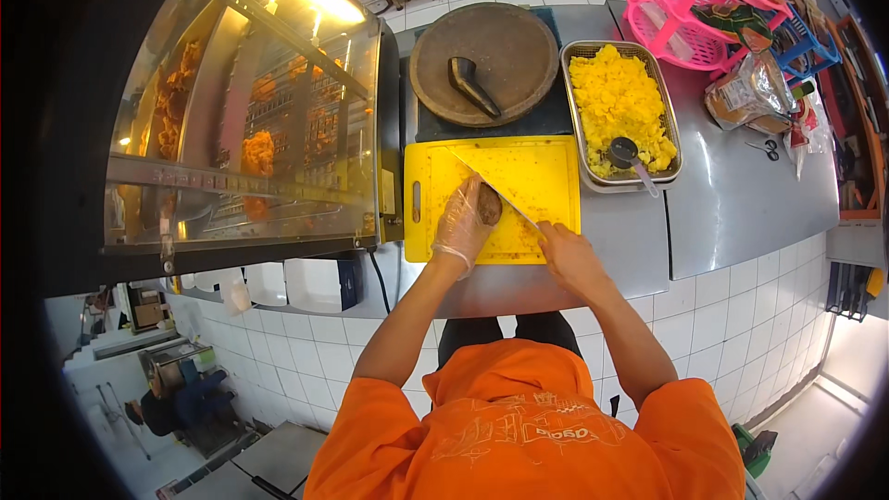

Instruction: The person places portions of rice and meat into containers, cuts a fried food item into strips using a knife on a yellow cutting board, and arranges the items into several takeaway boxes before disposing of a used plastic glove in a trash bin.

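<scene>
Head view: knife [515,207] beside a brown piece [490,206] on a yellow board [556,163].
The gloved left hand [466,222] covers part of the brown piece; whether the knife touches it is hard to tell. The left hand's grip is clamped on the piece, the right hand's [568,256] around the knife's mostly covered end. Beyond the board sits a stone mortar [523,51]; the steel surface [741,208] also carries a tray [611,181] of yellow food [616,102]. A lit case [245,181] stands at left.
</scene>
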A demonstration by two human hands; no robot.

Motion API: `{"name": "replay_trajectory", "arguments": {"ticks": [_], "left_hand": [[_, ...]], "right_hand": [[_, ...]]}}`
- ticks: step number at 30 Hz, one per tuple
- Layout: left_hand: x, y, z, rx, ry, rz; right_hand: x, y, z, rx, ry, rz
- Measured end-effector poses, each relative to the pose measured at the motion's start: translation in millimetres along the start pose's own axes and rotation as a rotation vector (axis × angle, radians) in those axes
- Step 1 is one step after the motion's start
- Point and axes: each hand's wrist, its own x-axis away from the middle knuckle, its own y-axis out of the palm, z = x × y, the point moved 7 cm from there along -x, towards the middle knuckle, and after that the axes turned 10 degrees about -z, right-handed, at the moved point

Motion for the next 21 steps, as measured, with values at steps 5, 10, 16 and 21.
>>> {"name": "replay_trajectory", "arguments": {"ticks": [5, 10, 16, 21], "left_hand": [[1, -24, 18, -0.22, -0.028, -0.025], [8, -28, 18, -0.262, -0.414, -0.12], [-10, -12, 27, -0.371, -0.119, -0.166], [-14, -29, 35, -0.161, 0.2, -0.251]], "right_hand": [[8, -3, 5, -0.061, 0.053, 0.021], [20, -1, 15, -0.17, 0.041, 0.153], [20, 3, 8, 0.033, 0.176, 0.208], [12, -6, -1, 0.095, 0.14, 0.248]]}}
